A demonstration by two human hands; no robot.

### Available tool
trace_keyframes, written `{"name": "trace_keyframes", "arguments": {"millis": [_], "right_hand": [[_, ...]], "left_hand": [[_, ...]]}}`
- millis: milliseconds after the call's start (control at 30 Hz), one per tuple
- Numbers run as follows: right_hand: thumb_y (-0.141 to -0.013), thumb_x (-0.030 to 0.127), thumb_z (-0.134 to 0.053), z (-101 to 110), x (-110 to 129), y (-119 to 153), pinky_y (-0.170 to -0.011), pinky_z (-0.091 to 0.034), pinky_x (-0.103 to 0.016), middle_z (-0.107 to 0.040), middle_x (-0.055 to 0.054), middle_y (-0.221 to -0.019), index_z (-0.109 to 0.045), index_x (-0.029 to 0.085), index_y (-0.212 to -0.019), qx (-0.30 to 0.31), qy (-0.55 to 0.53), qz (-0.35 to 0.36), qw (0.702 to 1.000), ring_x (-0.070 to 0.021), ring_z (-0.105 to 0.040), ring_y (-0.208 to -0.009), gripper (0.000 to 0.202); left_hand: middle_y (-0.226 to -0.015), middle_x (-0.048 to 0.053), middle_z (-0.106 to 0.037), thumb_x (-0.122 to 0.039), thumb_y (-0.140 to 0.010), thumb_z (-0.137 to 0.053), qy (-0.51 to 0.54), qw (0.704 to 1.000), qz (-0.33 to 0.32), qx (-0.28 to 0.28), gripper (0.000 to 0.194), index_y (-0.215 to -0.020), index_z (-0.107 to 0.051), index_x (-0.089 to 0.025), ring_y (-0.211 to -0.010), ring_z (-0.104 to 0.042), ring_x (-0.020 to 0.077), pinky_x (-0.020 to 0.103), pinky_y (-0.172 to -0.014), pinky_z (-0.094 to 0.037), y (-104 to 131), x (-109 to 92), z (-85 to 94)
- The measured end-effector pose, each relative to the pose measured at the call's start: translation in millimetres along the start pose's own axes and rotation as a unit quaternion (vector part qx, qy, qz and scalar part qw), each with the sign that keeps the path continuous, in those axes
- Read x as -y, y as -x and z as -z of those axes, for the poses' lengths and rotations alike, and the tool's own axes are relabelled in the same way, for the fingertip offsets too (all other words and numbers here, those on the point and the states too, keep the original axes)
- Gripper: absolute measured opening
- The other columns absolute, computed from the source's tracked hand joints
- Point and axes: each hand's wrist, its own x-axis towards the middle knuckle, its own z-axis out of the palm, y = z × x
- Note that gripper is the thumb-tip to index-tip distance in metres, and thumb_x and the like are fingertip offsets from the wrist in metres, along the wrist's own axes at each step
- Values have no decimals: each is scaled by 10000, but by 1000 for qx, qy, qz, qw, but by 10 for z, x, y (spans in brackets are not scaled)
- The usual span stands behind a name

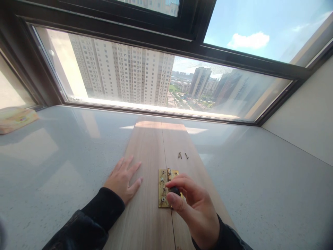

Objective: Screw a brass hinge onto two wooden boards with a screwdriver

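Observation:
A brass hinge [161, 192] lies across the seam between two pale wooden boards [148, 146]. Screw heads show in its left leaf. My right hand [196, 205] is over the right leaf, thumb and fingers closed on the black, rounded handle end of a screwdriver [175, 190]. The hand hides the screwdriver's tip and most of that leaf. Flat on the left board's edge, my left hand [125, 180] has its fingers spread and holds nothing. Beyond the hinge, loose screws [179, 155] rest on the right board.
The boards lie on a pale speckled sill [75, 166] below a dark-framed window [161, 113]. At the far left is a box-like, marbled yellowish thing [17, 119]. A white wall [304, 114] closes off the right side.

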Motion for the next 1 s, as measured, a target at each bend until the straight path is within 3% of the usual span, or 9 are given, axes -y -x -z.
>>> {"name": "trace_keyframes", "arguments": {"millis": [133, 300, 433, 600, 767, 900, 1000], "right_hand": [[-693, 374, -683, 17, -34, 77, -701, -464, -354, -634, -68, -805, -642, 199, -873, -34, 53, -44, 997, -207, -591, -762, 255], [-739, 420, -626, 17, -13, 55, -639, -461, -326, -672, -85, -770, -690, 185, -870, 61, 7, -86, 994, -196, -603, -704, 276], [-836, 437, -483, -16, -31, 0, -568, -390, -265, -557, -28, -612, -639, 159, -779, 52, -98, -64, 992, -130, -506, -591, 324], [-842, 445, -463, -8, -131, -46, -528, -335, -255, -442, 23, -566, -528, 183, -806, 25, -200, -45, 978, -114, -408, -537, 272], [-750, 388, -619, 45, -59, -45, -637, -401, -278, -535, -33, -747, -580, 180, -727, 6, -106, -5, 994, -152, -509, -713, 213], [-810, 357, -556, 82, -24, 47, -653, -403, -287, -572, -50, -772, -666, 198, -831, 45, -43, -1, 998, -158, -536, -719, 195], [-823, 377, -530, 61, -101, 94, -628, -393, -288, -569, -50, -743, -663, 193, -831, 48, -71, 9, 996, -156, -527, -687, 227]], "left_hand": [[-1361, 106, -410, -384, -789, -468, 11, 1000, 3, -3, 469, -1223, -552, -227, -1269, -301, 358, 499, -996, -331, 3, -6, 2], [-1360, 97, -412, -400, -791, -464, 6, 1000, 7, -2, 475, -1231, -542, -238, -1272, -300, 353, 499, -984, -345, 7, -10, 1], [-1362, 102, -411, -399, -797, -452, 4, 1000, 7, 2, 474, -1233, -543, -235, -1275, -296, 357, 505, -980, -347, 7, -11, 3], [-1354, 98, -423, -394, -795, -463, 11, 1000, 2, 0, 469, -1228, -546, -233, -1272, -303, 350, 507, -985, -344, 7, -7, 0], [-1354, 99, -422, -383, -783, -482, 11, 1000, 6, -3, 465, -1217, -555, -234, -1270, -306, 354, 499, -984, -350, 5, -23, 14], [-1354, 103, -422, -375, -782, -480, 12, 1000, 7, -2, 463, -1216, -557, -235, -1264, -311, 358, 503, -988, -344, 6, -36, 25], [-1362, 95, -413, -380, -787, -474, 14, 1000, 8, -1, 465, -1224, -549, -238, -1270, -302, 354, 506, -990, -342, 11, -27, 16]]}}
